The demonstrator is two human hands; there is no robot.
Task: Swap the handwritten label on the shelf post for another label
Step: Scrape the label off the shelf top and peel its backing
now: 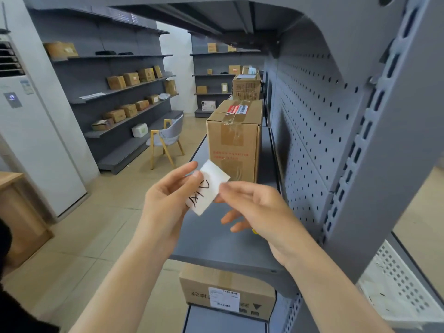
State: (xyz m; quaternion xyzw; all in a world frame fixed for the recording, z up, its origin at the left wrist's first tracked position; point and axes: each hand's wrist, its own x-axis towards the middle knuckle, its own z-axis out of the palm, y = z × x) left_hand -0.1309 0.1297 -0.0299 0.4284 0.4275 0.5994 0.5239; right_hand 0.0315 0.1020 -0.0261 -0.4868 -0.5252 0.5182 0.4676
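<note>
Item: white handwritten label (207, 187), which I see pinched at opposite edges by left hand (165, 198) and right hand (254, 207), spare fingers loosely spread. Above grey shelf (211, 239); cardboard box (234, 140) behind, shelf post (374, 145) right.

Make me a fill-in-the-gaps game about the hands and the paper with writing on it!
1. The white label is held by ____ hands at once.
2. The writing on the label is ____ in colour.
3. Right behind the label, a taped cardboard box stands on the grey ____.
4. The left hand pinches the label with its thumb on the ____ side of the paper; the right hand holds the other edge.

Missing words: two (both); black; shelf; written
</note>
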